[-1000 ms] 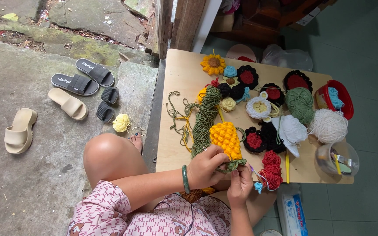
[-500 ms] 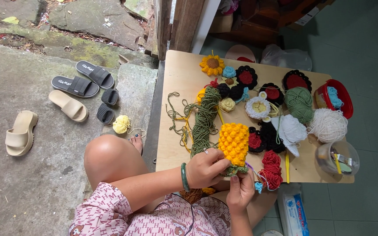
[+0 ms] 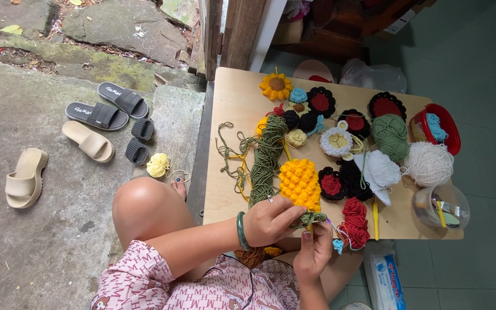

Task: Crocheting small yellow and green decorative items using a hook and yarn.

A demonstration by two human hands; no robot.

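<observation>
Currently the left hand (image 3: 271,219) is closed on the lower edge of the yellow piece (image 3: 299,185), a bobbled crochet form, fingers pinching where a green base (image 3: 311,218) joins it. The right hand (image 3: 312,252), at 5 o'clock from the left, is closed narrow on what appears to be a hook under that base; the tool itself is mostly hidden. The yellow piece stands over the near edge of the counter (image 3: 236,97), apparently held up rather than resting.

Risk points, by judgement:
- Grip sits on the join only. A slack pinch could let the yellow piece tilt and pull open stitches loose.
- At 3 o'clock, just beside the right hand, red yarn (image 3: 353,224) and a small blue scrap (image 3: 337,245) hang at the counter edge. A wrist sweep could snag them or drag them off.
- At 10 o'clock, the green skein (image 3: 266,156) and loose strands (image 3: 231,158) lie near the left hand; strands could tangle with the working thread.
- At 1 to 2 o'clock, finished flowers (image 3: 333,185) crowd against the yellow piece; a tug could shift them.
- At 3 o'clock, farther out, a clear bowl (image 3: 442,205) overhangs the counter corner; a jolt to the counter could tip it.
- The yellow ball (image 3: 158,165) lies on the floor at 9 o'clock, well apart.
</observation>
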